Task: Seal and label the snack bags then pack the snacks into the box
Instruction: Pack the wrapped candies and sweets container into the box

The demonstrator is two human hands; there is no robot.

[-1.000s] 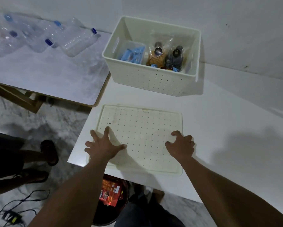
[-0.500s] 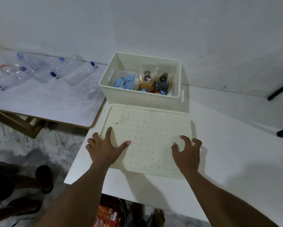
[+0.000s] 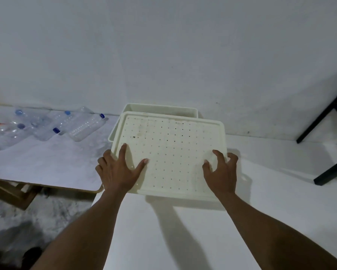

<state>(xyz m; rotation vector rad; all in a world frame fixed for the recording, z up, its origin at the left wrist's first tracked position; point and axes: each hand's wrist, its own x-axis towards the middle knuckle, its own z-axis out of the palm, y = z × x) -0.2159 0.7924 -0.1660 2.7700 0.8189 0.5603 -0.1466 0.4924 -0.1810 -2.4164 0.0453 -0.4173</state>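
**Lid held over the box, contents out of sight**

The white table fills the lower right, its near and right edges cut off by the frame. To the left stands a marbled side table, its left end cropped, bearing a heap of clear plastic bottles with blue caps, blurred and hard to count.

The cream box sits beyond the fingertips, by the wall; only its far rim and part of its left rim show, and whatever lies inside is wholly hidden by the lid. The lid is a cream rectangle with a raised border and rows of small holes, faintly stained, tilted with its near edge just above the table, casting a shadow there.

The left hand grips the lid's left edge, thumb and forefinger spread flat on top, the other fingers curled around the rim. The right hand clasps the right edge likewise, thumb and forefinger on top, remaining fingers wrapped over the side, their tips out of view.
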